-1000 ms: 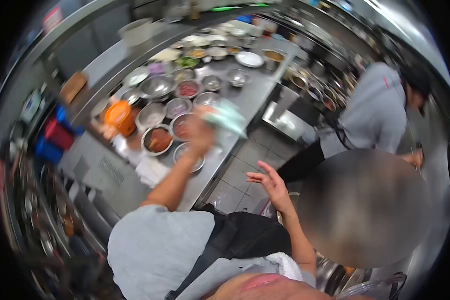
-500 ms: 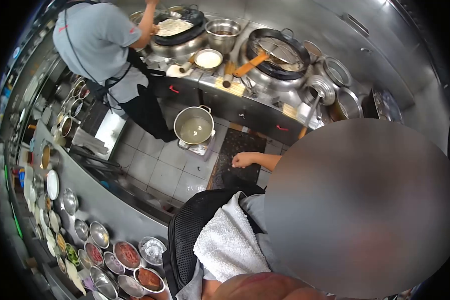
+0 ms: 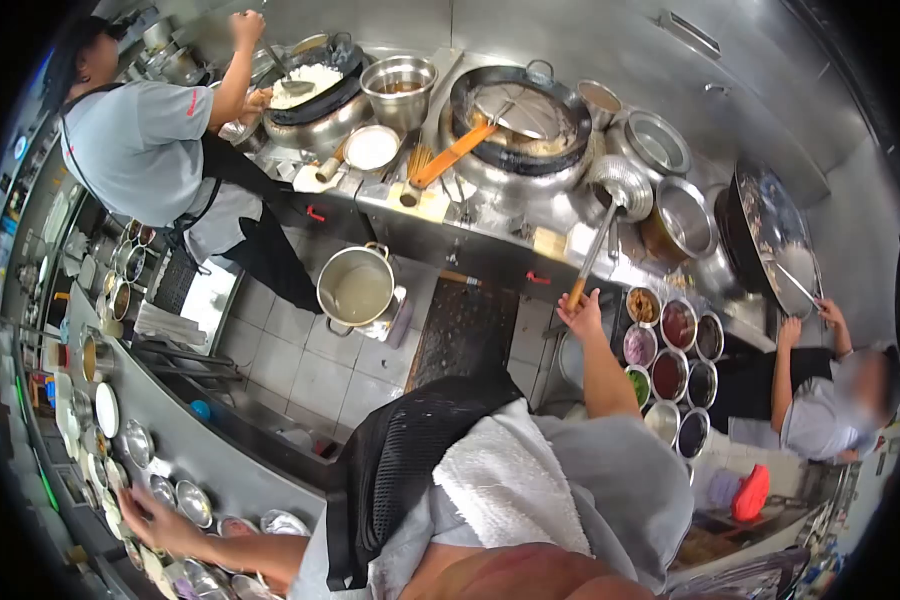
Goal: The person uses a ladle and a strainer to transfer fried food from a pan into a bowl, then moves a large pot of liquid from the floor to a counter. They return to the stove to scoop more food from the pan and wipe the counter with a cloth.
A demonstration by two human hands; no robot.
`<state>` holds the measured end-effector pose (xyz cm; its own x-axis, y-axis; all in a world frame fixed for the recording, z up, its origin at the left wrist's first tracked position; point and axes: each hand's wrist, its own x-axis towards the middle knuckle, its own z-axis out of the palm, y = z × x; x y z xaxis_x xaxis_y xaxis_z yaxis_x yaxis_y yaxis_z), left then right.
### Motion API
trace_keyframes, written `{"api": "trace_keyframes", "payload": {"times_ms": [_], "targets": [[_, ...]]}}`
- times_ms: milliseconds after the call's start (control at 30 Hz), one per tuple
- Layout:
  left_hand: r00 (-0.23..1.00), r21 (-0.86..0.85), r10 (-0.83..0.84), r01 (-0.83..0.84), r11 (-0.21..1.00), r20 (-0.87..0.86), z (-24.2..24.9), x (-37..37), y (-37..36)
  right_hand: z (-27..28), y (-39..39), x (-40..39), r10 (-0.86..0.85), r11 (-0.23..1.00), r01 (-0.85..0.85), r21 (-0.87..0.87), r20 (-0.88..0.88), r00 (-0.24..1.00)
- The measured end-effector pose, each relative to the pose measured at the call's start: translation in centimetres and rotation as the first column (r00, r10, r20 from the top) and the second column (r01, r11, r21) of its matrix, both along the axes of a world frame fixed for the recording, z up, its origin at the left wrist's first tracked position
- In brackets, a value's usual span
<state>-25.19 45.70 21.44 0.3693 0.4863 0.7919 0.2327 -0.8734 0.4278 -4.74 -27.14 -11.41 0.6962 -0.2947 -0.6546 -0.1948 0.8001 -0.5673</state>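
Note:
My right hand (image 3: 580, 315) reaches to the stove edge, fingers apart around the end of the wooden handle of a perforated ladle (image 3: 596, 252). The ladle's round head rests among metal pots beside the middle wok (image 3: 515, 150). To the left, my left hand (image 3: 150, 528) stretches over the counter with spread fingers, slightly blurred. Under and around it are several metal bowls (image 3: 195, 503) and white plates. It holds nothing that shows. A white towel (image 3: 510, 485) lies over my front beside a black mesh strap.
A large pot (image 3: 357, 285) stands on the tiled floor ahead. One co-worker (image 3: 150, 150) stirs a wok at upper left. Another co-worker (image 3: 820, 405) works at a wok (image 3: 770, 235) on the right. Seasoning tubs (image 3: 675, 325) stand near my right arm.
The view has turned, and the large blurred shape on the right is gone. My left hand now shows over the bowls, and my right hand is at the ladle handle.

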Motion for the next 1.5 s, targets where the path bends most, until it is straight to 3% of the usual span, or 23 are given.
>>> {"api": "trace_keyframes", "payload": {"times_ms": [33, 67, 100, 133, 167, 200, 267, 400, 500, 533, 567, 633, 667, 767, 833, 933, 1000, 1067, 1133, 1233, 1367, 1433, 1500], "targets": [[0.998, 0.004, 0.065, -0.066, 0.998, 0.014, 0.1, -0.3, -2.4, -0.6, -0.2, 1.2, 0.015, 1.0, -0.015, -0.003, 0.01, 1.0], [1.0, -0.106, 0.0, -0.001, 0.994, -0.014, -0.4, 3.6, -5.4, -1.0, -1.0, 2.8, 0.077, 0.986, -0.071, -0.149, 0.04, 0.996], [0.994, -0.092, -0.022, 0.012, 0.996, -0.106, -1.9, 7.3, -6.5, -1.4, -1.8, 4.0, 0.14, 0.949, -0.117, -0.293, 0.06, 0.988], [0.972, -0.188, -0.181, 0.152, 0.97, -0.149, -0.8, 11.4, -11.1, -0.7, -1.7, 4.5, 0.117, 0.932, -0.087, -0.351, 0.065, 0.991], [0.953, -0.221, -0.278, 0.247, 0.943, -0.119, -3.2, 15.4, -11.8, 1.5, -1.1, 4.8, 0.09, 0.913, -0.05, -0.404, 0.079, 0.993], [0.921, -0.22, -0.344, 0.302, 0.928, -0.183, -2.8, 18.9, -15.6, 2.6, -1.4, 5.1, 0.066, 0.931, -0.026, -0.365, 0.097, 0.993], [0.772, -0.332, -0.604, 0.527, 0.783, -0.199, -2.4, 25.3, -22.9, 5.7, -2.0, 5.4, 0.073, 0.926, -0.019, -0.377, 0.13, 0.989], [0.515, -0.386, -0.786, 0.685, 0.617, -0.342, -6.8, 36.1, -33.2, 12.9, -4.5, 6.5, 0.151, 0.908, 0.001, -0.419, 0.328, 0.933], [0.478, -0.229, -0.755, 0.755, 0.614, -0.448, -12.9, 43.8, -38.2, 18.4, -5.4, 6.5, 0.244, 0.889, -0.043, -0.456, 0.392, 0.887], [0.502, -0.144, -0.699, 0.751, 0.645, -0.51, -15.4, 46.5, -39.1, 19.2, -5.6, 6.5, 0.284, 0.823, -0.027, -0.568, 0.369, 0.885], [0.496, -0.143, -0.704, 0.757, 0.637, -0.508, -16.7, 47.8, -40.1, 19.1, -5.9, 6.5, 0.276, 0.822, -0.018, -0.569, 0.37, 0.887], [0.488, -0.145, -0.556, 0.65, 0.746, -0.673, -17.8, 49.8, -41.6, 18.7, -6.4, 5.7, 0.27, 0.729, -0.043, -0.683, 0.229, 0.935], [0.382, -0.207, -0.533, 0.632, 0.747, -0.755, -17.5, 50.3, -41.8, 17.6, -6.4, 5.1, 0.261, 0.653, 0.005, -0.757, 0.231, 0.937], [0.305, -0.291, -0.579, 0.636, 0.715, -0.756, -21.8, 54.0, -40.8, 17.2, -4.1, 3.2, 0.254, 0.615, -0.013, -0.789, 0.183, 0.95], [0.31, -0.3, -0.62, 0.666, 0.683, -0.721, -21.8, 54.8, -40.2, 17.3, -1.7, 3.1, 0.209, 0.659, -0.044, -0.751, 0.127, 0.97], [0.16, -0.623, -0.887, 0.658, 0.422, -0.432, -21.4, 57.3, -39.5, 16.3, 0.4, 4.2, 0.17, 0.695, -0.055, -0.717, 0.09, 0.981], [0.031, -0.792, -0.961, 0.561, 0.243, -0.273, -18.8, 58.3, -39.4, 16.6, 1.5, 5.2, 0.167, 0.692, -0.076, -0.718, 0.056, 0.984], [-0.006, -0.857, -0.986, 0.495, 0.144, -0.169, -17.2, 59.1, -38.9, 18.0, 2.3, 6.1, 0.258, 0.587, -0.189, -0.787, -0.039, 0.965], [-0.042, -0.978, -0.983, 0.104, -0.181, 0.177, -16.2, 59.8, -37.9, 17.9, 3.0, 6.8, 0.277, 0.589, -0.227, -0.776, -0.07, 0.958], [-0.024, -0.949, -0.95, 0.029, -0.313, 0.312, -16.1, 59.6, -36.1, 17.0, 3.9, 8.5, 0.34, 0.589, -0.279, -0.758, -0.081, 0.937], [0.006, -0.954, -0.954, -0.003, -0.3, 0.3, -17.0, 57.4, -34.4, 16.6, 3.0, 11.0, 0.357, 0.502, -0.369, -0.782, -0.201, 0.912], [0.048, -0.925, -0.925, -0.035, -0.377, 0.376, -18.0, 56.2, -34.0, 14.3, 1.1, 12.6, 0.314, 0.02, -0.293, -0.956, -0.272, 0.91], [0.052, -0.931, -0.93, -0.029, -0.365, 0.363, -18.9, 55.2, -34.1, 12.8, -0.9, 14.9, 0.284, -0.015, -0.342, -0.94, -0.332, 0.899]]}}
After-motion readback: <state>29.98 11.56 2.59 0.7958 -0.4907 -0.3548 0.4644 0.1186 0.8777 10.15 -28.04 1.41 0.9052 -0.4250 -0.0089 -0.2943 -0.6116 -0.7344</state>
